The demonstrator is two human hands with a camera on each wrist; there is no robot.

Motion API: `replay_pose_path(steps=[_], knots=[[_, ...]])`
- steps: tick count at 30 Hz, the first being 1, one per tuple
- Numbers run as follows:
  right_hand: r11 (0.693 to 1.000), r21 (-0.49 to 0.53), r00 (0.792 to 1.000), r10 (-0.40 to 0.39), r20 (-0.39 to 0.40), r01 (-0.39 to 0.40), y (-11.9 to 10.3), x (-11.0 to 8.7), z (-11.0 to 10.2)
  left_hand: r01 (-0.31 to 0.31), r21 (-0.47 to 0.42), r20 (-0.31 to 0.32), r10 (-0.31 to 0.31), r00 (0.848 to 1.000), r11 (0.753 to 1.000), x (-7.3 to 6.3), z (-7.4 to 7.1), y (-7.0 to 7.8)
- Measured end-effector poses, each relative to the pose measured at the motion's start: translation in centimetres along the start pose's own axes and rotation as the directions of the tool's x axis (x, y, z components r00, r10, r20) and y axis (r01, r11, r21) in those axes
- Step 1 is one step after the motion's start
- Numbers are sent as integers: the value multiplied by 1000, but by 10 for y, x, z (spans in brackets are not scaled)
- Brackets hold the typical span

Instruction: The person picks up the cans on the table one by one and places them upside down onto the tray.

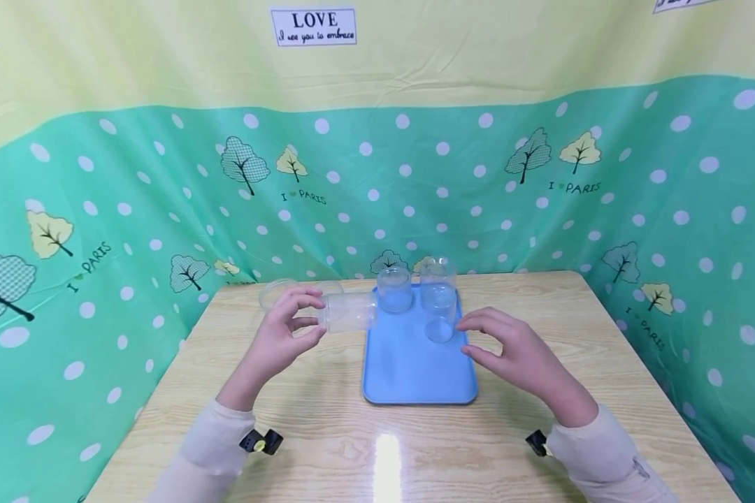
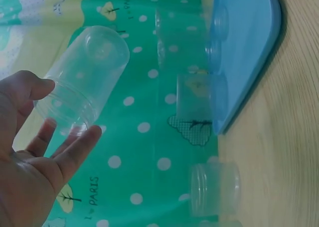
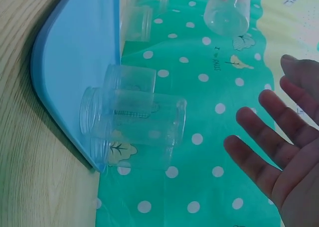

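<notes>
My left hand (image 1: 289,328) grips a clear plastic jar (image 1: 350,312) by its ringed neck end, thumb on one side and fingers on the other. The jar lies on its side in the air, its base pointing right, at the left edge of a blue tray (image 1: 415,377). My right hand (image 1: 509,346) hovers at the tray's right side, fingers apart and holding nothing. Close to its fingertips a clear jar (image 3: 144,114) stands on the tray, its ringed neck down. Another clear jar (image 1: 394,290) stands at the back left of the tray, and one more (image 1: 437,271) at the back right.
More clear containers stand on the wooden table (image 1: 327,433) behind my left hand, among them a jar (image 2: 215,189) left of the tray. A green and yellow curtain (image 1: 352,161) encloses the table at the back and sides.
</notes>
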State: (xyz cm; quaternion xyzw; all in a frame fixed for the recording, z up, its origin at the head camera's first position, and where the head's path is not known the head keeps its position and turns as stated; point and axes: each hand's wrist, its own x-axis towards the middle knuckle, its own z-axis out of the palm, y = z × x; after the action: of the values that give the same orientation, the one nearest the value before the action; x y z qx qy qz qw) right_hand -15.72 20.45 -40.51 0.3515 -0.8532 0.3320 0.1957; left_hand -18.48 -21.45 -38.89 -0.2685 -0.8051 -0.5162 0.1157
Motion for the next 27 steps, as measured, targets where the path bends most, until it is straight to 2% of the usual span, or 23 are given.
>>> replay_pose_path(steps=[5, 9, 16, 27], knots=[[997, 80, 999, -3, -33, 6, -1, 1, 0, -26, -49, 1, 26, 1000, 998, -1, 7, 2], [993, 109, 995, -23, -93, 33, -1, 2, -1, -42, -75, 11, 43, 999, 996, -2, 15, 4], [990, 94, 964, -77, -254, 104, -2, 3, -4, -54, -114, 12, 56, 998, 992, -4, 26, 8], [979, 141, 935, -91, -344, 148, -3, 3, 0, -61, -158, 26, 66, 998, 986, -8, 33, 13]])
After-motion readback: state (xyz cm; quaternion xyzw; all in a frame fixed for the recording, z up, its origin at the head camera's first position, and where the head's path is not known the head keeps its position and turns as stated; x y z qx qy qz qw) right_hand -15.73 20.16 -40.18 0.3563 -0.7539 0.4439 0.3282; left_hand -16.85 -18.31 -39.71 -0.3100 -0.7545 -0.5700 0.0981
